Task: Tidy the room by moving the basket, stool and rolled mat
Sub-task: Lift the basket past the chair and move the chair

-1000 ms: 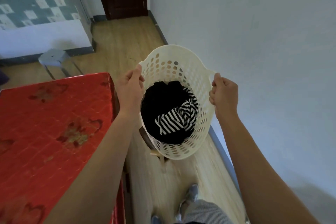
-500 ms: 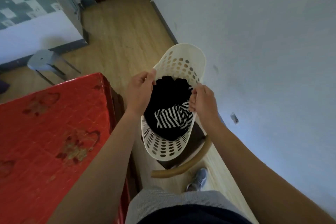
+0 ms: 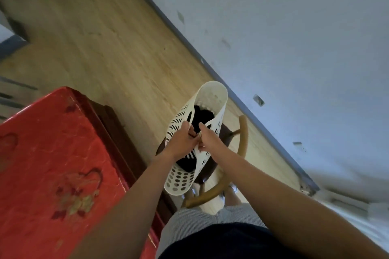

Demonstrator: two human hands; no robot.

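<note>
Head view: a person carries a white perforated basket [image 3: 197, 132] between both hands above a wooden floor [image 3: 101, 44], beside a pale wall [image 3: 284, 17]. The left hand [image 3: 182, 143] and the right hand [image 3: 207, 141] are each closed in a grip on opposite sides of the basket's rim, pinching the flexible sides together so the hands almost touch. Dark clothing [image 3: 202, 115] fills the basket, with a striped garment [image 3: 190, 155] showing just below the hands. The basket hangs over a dark wooden chair with a curved tan back [image 3: 242, 143], and a red patterned mattress [image 3: 52, 164] lies to the left. No stool and no rolled mat appear in this frame.

By the look of it, the task is at its first stage: the basket is lifted and in transit, not yet set down, and the stool and mat remain to be moved.

Compared with a second ago, the basket's mouth, then held wide and round with the hands well apart, is now squeezed narrow. The view has swung toward the wall, and the grey stool and dark door seen then have left the frame.
</note>
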